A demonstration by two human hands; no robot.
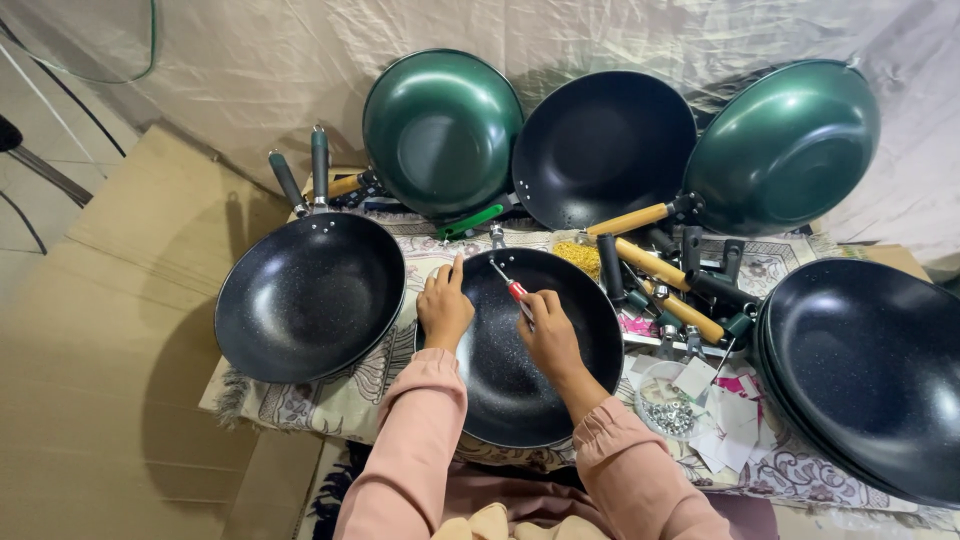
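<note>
Here the right hand (548, 335) is clamping its fingers on a red-handled screwdriver (510, 287) inside the black pan (505, 400) at centre, while the left hand (443, 305), fingers together, is pressing the pan's far rim.

The scene is evenly and fairly brightly lit, light seeming to fall from above and somewhat to the right; soft shadows spread leftward from the pan on the left (310, 297) across the cardboard (110, 330); broad pale sheen sits inside the green pans (442, 130) and a small glare spot marks the stacked pans at right (870, 370); focus is sharp centrally; wide-angle bending curves the edges; the backdrop sheet (620, 35) looks slightly washed out.
</note>
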